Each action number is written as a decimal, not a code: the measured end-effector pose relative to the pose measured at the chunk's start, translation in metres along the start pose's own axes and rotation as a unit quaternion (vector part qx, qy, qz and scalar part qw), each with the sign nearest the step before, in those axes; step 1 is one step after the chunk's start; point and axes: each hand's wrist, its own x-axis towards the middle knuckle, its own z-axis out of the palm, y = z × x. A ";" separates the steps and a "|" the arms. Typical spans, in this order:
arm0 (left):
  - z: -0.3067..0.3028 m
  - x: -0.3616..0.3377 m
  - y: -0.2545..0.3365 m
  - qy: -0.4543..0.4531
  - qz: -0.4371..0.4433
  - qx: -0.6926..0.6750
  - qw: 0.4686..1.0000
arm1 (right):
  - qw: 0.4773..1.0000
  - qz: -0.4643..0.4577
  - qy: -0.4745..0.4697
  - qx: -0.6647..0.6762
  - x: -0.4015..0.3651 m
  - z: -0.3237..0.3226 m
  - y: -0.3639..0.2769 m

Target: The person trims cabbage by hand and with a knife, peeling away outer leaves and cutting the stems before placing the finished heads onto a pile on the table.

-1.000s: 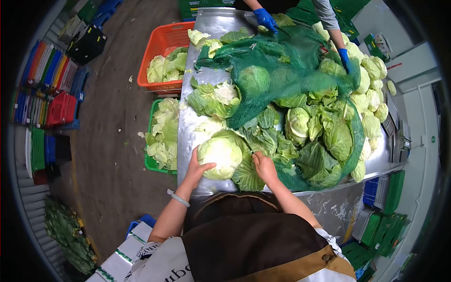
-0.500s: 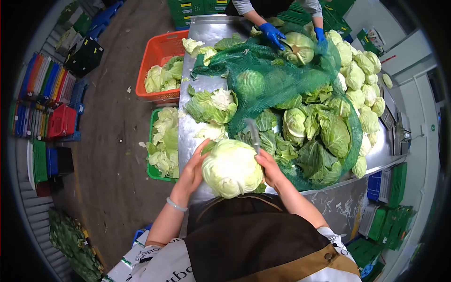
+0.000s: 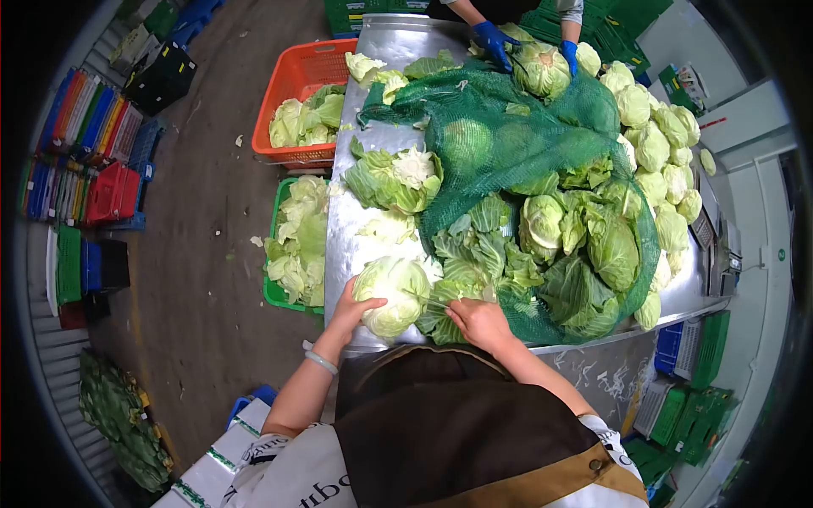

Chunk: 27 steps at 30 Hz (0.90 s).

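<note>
Though wide, left grip (image 3: 347, 311) on cabbage (image 3: 392, 294)

- dark brown apron (image 3: 461, 436)
- tan band (image 3: 563, 481) with round snap (image 3: 595, 465) on the apron
- white shirt (image 3: 315, 474), black lettering, beside the apron
- pale bangle (image 3: 320, 358) beyond the apron

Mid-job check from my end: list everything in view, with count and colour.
held cabbage: one, pale green, near table edge
knife: one, greyish, at held cabbage
net: green, across table
leafy cabbages: several, green, in and around net
pale cabbages: many, table's right
table: one, silver
orange crate: one, leaves inside, table's left
stacked crates: many, mixed colours, far left
co-worker's gloves: two, blue, far side
bracelet: one, pale, left wrist
left hand: one, bare, on held cabbage
right hand: one, bare, gripping knife
</note>
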 end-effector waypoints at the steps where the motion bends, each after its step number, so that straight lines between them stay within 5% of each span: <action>1: 0.001 -0.005 0.007 0.003 -0.010 -0.006 1.000 | 1.000 -0.003 0.003 0.002 0.002 0.004 0.001; 27: -0.007 0.000 0.019 -0.011 -0.070 0.036 0.997 | 0.998 0.027 0.061 -0.011 0.020 0.046 -0.003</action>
